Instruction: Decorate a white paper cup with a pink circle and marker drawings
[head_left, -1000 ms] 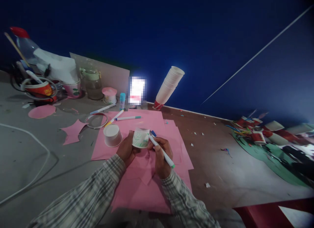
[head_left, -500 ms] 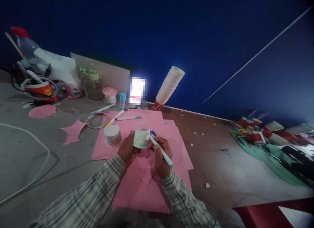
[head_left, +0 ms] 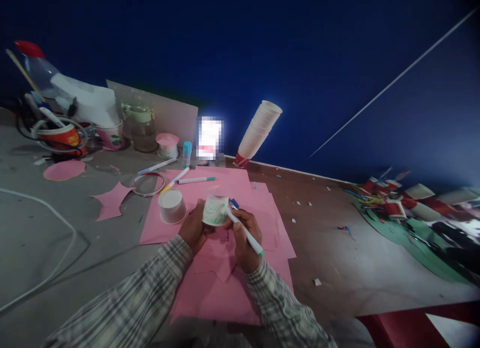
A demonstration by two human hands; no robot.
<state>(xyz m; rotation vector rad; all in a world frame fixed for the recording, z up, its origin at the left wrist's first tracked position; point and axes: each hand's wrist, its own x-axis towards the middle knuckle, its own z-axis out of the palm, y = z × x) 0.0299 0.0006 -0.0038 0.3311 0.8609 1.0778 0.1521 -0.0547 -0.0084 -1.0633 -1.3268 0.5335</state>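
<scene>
A short white paper cup [head_left: 215,211] with green marker drawing on its side is gripped by my left hand [head_left: 195,227] from the left and below. My right hand [head_left: 248,238] is closed around a white marker [head_left: 248,235] with a green end, its tip at the cup's right side. Both hands are above overlapping pink paper sheets [head_left: 228,303]. To the left of my left hand, another white paper cup [head_left: 172,208] stands upside down on the paper. A small blue object [head_left: 234,203] lies just beyond my right hand, partly hidden.
Several markers lie behind the cups near a glue stick [head_left: 187,155] and a tape roll [head_left: 147,183]. A tilted stack of paper cups [head_left: 259,132] leans at the wall. Pink cutouts [head_left: 112,200] and a white cable [head_left: 71,233] lie left; red cups [head_left: 394,209] on a green mat, right.
My right hand and the marker have shifted very slightly left along the cup's drawn side. My left hand still holds the cup in nearly the same place.
</scene>
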